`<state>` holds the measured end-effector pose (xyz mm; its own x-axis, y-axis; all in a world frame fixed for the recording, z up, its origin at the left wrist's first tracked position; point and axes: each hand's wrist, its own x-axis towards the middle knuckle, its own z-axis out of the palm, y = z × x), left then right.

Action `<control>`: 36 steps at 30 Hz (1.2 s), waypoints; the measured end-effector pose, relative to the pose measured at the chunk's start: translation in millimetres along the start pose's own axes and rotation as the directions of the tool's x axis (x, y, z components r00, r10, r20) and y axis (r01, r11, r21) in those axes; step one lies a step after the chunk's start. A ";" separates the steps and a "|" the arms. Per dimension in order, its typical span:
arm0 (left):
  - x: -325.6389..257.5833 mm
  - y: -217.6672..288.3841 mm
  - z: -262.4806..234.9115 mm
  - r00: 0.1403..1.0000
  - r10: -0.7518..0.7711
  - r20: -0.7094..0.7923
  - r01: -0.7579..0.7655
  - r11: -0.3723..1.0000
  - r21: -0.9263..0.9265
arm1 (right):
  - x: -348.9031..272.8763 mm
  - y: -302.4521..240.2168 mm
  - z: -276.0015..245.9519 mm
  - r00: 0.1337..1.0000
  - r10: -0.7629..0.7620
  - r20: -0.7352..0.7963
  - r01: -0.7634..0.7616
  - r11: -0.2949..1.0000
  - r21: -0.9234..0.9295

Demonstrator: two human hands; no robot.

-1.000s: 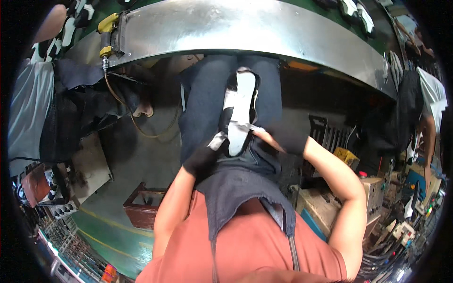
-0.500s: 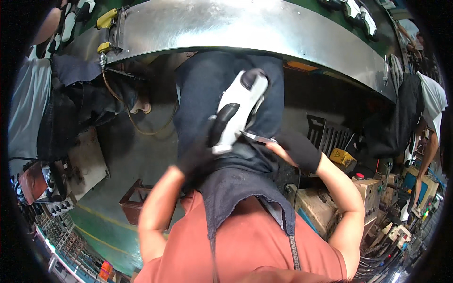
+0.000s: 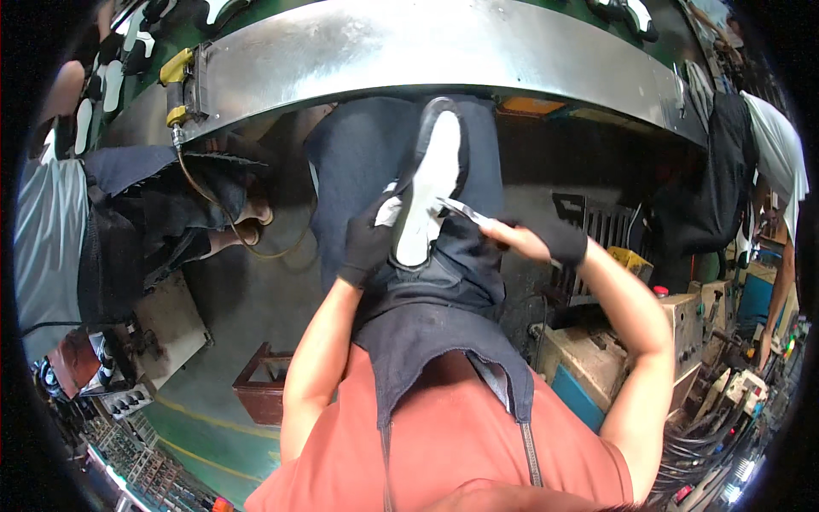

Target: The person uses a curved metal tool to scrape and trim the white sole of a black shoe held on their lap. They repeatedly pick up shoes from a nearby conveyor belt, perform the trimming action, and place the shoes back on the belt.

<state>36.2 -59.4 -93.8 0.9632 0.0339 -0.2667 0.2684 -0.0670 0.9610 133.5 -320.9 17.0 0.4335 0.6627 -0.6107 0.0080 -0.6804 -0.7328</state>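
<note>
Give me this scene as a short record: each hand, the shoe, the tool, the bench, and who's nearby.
Left hand: black-gloved, gripping the shoe's side near the heel
Right hand: black-gloved, holding a slim metal tool
Shoe: white sole up, toe toward the bench, above the lap
Tool tip: at the sole; whether it touches, I can't tell
Bench: bare metal strip; yellow gun at its left end, with a hose
Nearby: parts of other people at both sides
</note>
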 end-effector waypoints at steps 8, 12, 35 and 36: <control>-15.3 -27.4 40.4 0.982 0.135 -0.129 -0.124 0.988 0.092 | 63.8 -17.9 22.5 0.974 -0.225 0.020 0.167 0.655 -0.737; -4.4 -8.9 22.7 0.996 0.040 -0.080 -0.031 0.993 0.117 | 64.5 -18.1 45.1 0.967 -0.242 -0.074 0.096 0.620 -0.779; 44.0 -49.0 -7.3 0.985 0.059 0.165 -0.123 0.901 0.415 | 63.8 -11.2 20.8 0.874 -0.469 0.129 0.459 0.708 -0.537; 49.1 -34.4 -15.9 0.968 0.051 0.247 -0.205 0.730 0.652 | 56.5 -7.2 10.6 0.939 -0.334 0.085 0.334 0.819 -0.467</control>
<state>74.1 -39.6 -138.7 0.9493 -0.2173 -0.2273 0.0081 -0.7056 0.7086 148.3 -275.2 -15.4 0.3275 0.8759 -0.3543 0.5719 -0.4822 -0.6636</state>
